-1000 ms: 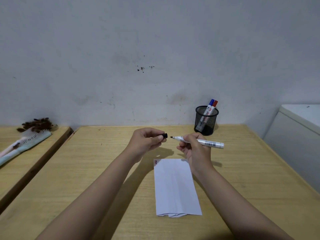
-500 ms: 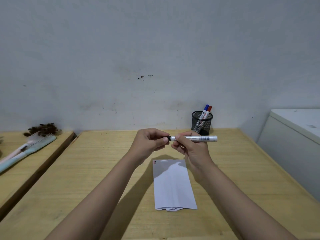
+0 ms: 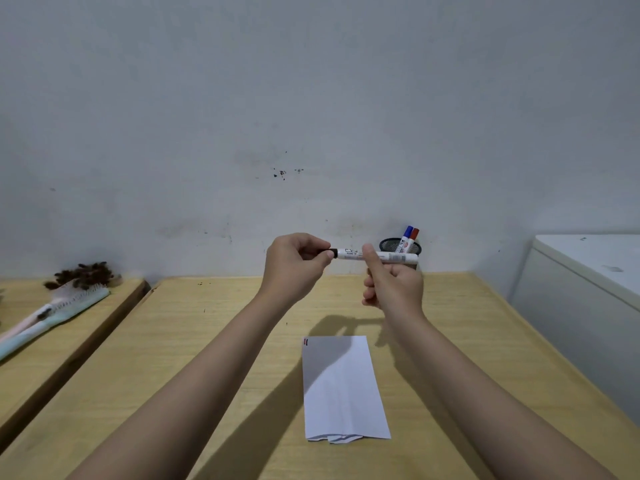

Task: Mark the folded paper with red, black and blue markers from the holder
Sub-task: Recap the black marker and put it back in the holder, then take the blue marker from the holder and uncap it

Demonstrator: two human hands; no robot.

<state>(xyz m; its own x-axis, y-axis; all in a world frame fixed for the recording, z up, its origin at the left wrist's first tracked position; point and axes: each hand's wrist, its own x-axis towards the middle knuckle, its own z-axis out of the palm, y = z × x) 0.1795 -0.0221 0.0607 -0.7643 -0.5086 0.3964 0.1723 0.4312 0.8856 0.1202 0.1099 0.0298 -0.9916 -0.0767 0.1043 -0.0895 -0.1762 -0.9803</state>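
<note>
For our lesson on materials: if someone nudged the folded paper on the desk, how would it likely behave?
The folded paper lies flat and thin on the smooth wooden desk, so it would probably slide easily. Its layered bottom edges suggest it is light and floppy, likely bending if lifted by one corner.

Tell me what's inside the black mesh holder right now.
Inside the black mesh holder stand a blue-capped marker and a red-capped marker, caps up. The right hand and its black marker cover the holder's lower part.

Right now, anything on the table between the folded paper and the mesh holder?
Nothing rests there: head view shows bare table between folded paper and holder; only both hands with the black marker hover above it.
</note>
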